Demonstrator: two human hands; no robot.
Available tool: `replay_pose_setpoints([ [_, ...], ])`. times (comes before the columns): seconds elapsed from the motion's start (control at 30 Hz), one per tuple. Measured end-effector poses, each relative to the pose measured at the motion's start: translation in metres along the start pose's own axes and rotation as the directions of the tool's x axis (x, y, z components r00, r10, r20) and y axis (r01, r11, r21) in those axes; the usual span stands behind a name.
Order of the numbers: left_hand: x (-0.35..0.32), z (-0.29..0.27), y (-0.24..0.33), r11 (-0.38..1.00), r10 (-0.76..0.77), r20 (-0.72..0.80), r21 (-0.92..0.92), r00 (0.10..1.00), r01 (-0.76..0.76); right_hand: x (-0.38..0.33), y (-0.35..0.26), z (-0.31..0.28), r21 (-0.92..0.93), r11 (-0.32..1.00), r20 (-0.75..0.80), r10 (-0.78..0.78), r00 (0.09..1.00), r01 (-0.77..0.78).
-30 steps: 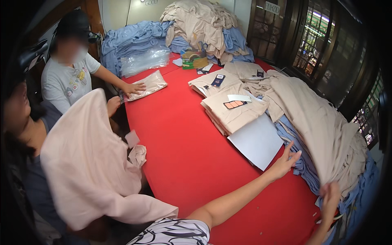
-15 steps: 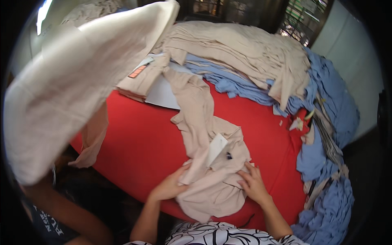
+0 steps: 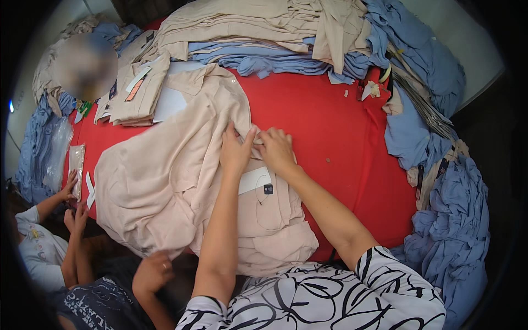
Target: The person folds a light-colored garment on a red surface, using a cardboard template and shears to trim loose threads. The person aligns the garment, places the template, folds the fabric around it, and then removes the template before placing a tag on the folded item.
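A large beige garment [image 3: 159, 176] lies loose and rumpled across the near left of the red table, its upper part reaching toward the back stack. At its right edge, my left hand [image 3: 236, 149] pinches a bit of the cloth. Close beside it, my right hand [image 3: 276, 149] has its fingers closed on the same edge. Under my forearms lies another piece of beige cloth [image 3: 275, 247], partly folded, with a white card [image 3: 254, 180] and a small dark tag [image 3: 268, 189] on a loop of string. I cannot tell whether the two pieces are joined.
Beige garments [image 3: 242, 22] are heaped over blue ones [image 3: 275, 58] at the back. Blue cloth [image 3: 448, 220] lines the right side. A folded beige garment [image 3: 137, 93] sits at left. Another person's hand [image 3: 154, 271] is near the cloth; a further person handles a clear packet [image 3: 77, 165].
The beige cloth that was raised at the left now lies on the table. Both my hands have moved farther from me and closer together, onto its edge. The view has shifted.
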State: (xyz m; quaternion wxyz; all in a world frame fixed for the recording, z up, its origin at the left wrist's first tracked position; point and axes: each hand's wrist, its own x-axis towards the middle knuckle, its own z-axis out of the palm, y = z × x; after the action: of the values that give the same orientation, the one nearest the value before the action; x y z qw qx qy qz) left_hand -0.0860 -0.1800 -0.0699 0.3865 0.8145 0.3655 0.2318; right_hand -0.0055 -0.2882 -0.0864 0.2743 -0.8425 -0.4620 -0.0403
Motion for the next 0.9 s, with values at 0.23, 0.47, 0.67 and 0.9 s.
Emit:
replay_pose_setpoints([
  [0.23, -0.016, -0.071, -0.019, 0.611, -0.148, 0.254, -0.736, 0.956, 0.29, -0.074, 0.07, -0.159, 0.576, 0.788, 0.484, -0.112, 0.868, -0.219],
  [0.47, 0.042, -0.158, 0.012, 0.848, 0.166, 0.355, -0.528, 0.92, 0.051, -0.119, 0.247, -0.385, 0.365, 0.789, -0.083, 0.557, 0.826, -0.495],
  [0.67, 0.044, -0.064, 0.068, 0.882, 0.451, 0.068, 0.12, 0.89, -0.456, -0.101, 0.172, -0.271, -0.212, 0.907, -0.305, 0.293, 0.906, -0.364],
  [0.9, -0.169, -0.026, 0.045, 0.893, -0.043, 0.492, 0.41, 0.87, -0.187, -0.308, 0.215, -0.24, -0.321, 0.597, -0.467, 0.576, 0.671, -0.735],
])
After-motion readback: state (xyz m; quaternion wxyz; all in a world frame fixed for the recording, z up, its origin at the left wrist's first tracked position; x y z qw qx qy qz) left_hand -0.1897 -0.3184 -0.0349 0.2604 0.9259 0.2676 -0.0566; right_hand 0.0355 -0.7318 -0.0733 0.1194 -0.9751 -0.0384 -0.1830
